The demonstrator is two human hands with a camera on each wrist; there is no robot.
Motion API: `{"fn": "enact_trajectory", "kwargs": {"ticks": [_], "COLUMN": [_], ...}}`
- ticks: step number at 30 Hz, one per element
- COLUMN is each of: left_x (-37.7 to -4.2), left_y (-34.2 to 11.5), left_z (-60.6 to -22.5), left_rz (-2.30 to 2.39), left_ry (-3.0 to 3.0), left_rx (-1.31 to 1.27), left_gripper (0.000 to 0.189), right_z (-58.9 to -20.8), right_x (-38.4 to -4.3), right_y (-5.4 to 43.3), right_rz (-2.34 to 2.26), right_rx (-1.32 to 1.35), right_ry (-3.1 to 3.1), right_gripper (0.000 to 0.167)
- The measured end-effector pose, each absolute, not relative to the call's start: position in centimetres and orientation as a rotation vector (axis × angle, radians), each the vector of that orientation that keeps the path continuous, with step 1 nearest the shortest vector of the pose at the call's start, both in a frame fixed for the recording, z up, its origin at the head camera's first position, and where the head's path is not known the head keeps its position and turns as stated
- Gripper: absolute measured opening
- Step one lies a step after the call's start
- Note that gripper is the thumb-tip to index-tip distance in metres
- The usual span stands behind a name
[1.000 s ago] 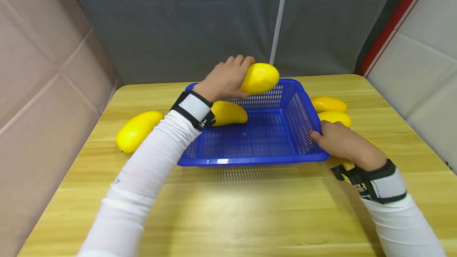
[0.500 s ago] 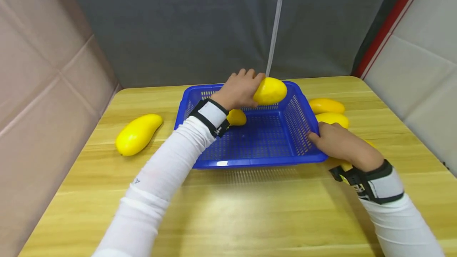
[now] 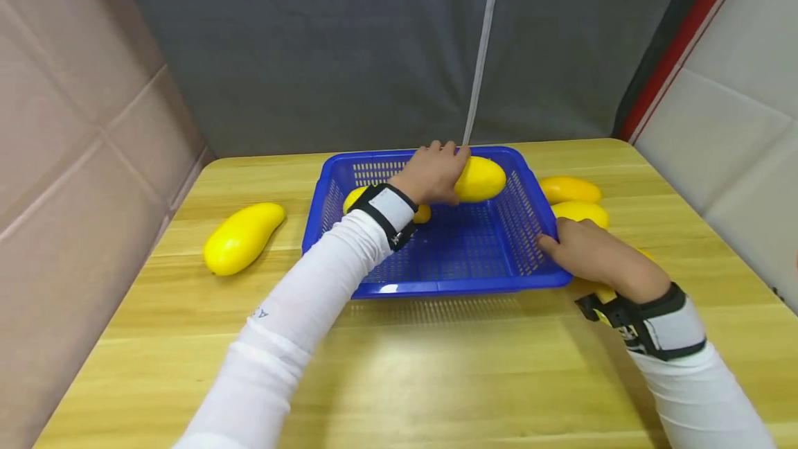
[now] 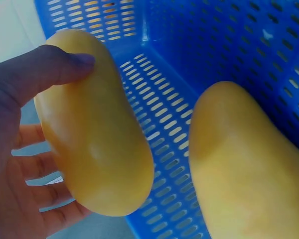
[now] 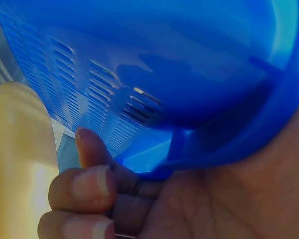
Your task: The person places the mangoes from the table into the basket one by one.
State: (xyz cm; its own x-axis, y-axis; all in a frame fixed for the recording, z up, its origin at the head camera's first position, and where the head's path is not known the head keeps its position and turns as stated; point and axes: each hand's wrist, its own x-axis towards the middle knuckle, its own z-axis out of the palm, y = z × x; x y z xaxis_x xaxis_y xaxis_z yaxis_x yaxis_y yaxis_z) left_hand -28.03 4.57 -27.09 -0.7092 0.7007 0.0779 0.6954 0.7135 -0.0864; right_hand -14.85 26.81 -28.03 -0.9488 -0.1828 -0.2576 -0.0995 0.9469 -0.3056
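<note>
My left hand (image 3: 433, 173) grips a smooth yellow mango (image 3: 483, 180) over the right half of a blue plastic basket (image 3: 449, 287). In the left wrist view the thumb lies across the mango's near side and the fingertips show behind it. Another mango (image 4: 244, 169) rests inside the basket, mostly behind my left wrist in the head view. With my right hand (image 3: 601, 255) I hold the basket's right front corner, the fingers curled under the rim, as the right wrist view shows.
One mango (image 3: 242, 240) lies on the wooden table (image 3: 399, 373) left of the basket. To the right are two more mangoes, a farther one (image 3: 570, 190) and a nearer one (image 3: 580, 213); another yellow piece shows beneath my right wrist. A grey curtain (image 3: 312, 54) hangs behind.
My left hand has moved right and down with its mango, from above the basket's back rim to lower over the basket. The right hand keeps its hold on the corner.
</note>
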Motion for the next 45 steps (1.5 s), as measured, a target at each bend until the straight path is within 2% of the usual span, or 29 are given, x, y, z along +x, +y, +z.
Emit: {"fn": "enact_trajectory", "kwargs": {"ticks": [10, 26, 36, 45], "left_x": [-28.5, -28.4, -28.6, -28.5], "left_y": [5.6, 6.2, 6.2, 6.3], "left_z": [-28.1, -29.5, -29.8, -29.9], "left_rz": [0.126, 0.182, 0.195, 0.234], "left_ry": [-2.796, -2.772, -2.77, -2.783], "left_rx": [-1.084, -1.124, -1.113, -1.12], "left_gripper": [0.076, 0.076, 0.079, 0.082], "right_z": [-28.0, -27.9, -27.8, -27.8], "right_x": [-14.9, -14.7, -14.7, -14.9], "right_y": [27.0, 26.8, 26.6, 26.4], "right_rz": [-0.407, -0.424, -0.446, -0.404], "right_rx": [-0.183, -0.204, -0.218, -0.178], "right_ry": [2.83, 2.83, 2.819, 2.805], "right_gripper": [0.046, 0.046, 0.044, 0.05]}}
